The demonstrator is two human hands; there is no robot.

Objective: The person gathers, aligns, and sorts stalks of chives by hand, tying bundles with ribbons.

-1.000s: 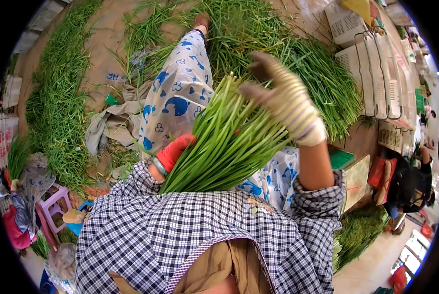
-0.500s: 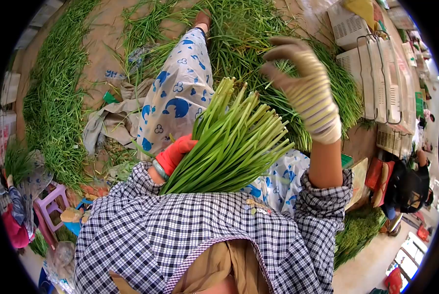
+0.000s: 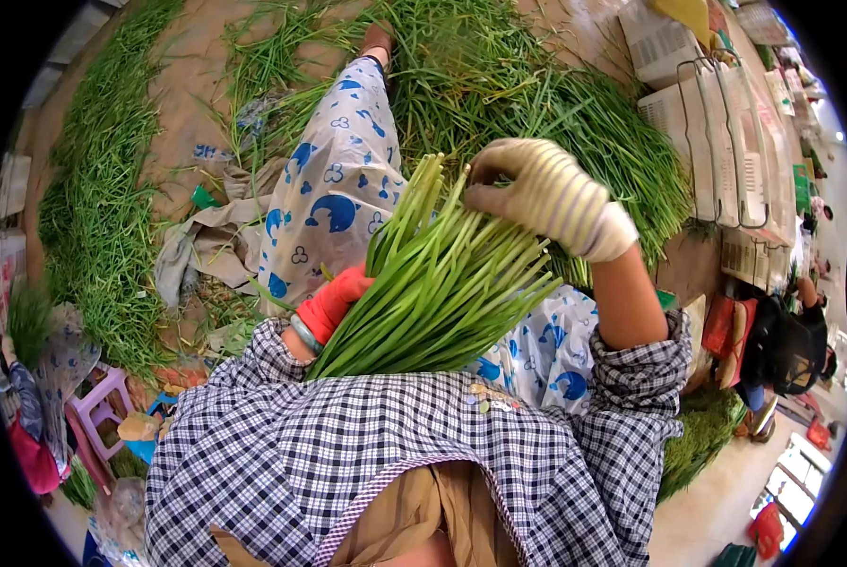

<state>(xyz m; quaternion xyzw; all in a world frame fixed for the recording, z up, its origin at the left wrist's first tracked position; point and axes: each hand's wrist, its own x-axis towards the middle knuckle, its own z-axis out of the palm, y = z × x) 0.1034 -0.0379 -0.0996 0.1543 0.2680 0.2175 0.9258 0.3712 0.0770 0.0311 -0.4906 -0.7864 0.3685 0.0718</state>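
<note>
I see the left hand (image 3: 337, 300) gripping the green bundle (image 3: 423, 302) above the lap (image 3: 548, 345); long axis slants outward-right, pale ends (image 3: 422, 189) nearest the right hand (image 3: 546, 194), fingers curled; I cannot tell its hold.

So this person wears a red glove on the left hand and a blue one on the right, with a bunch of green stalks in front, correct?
Not quite: in the head view, the right hand wears a pale striped glove, not a blue one. The rest holds.
</note>
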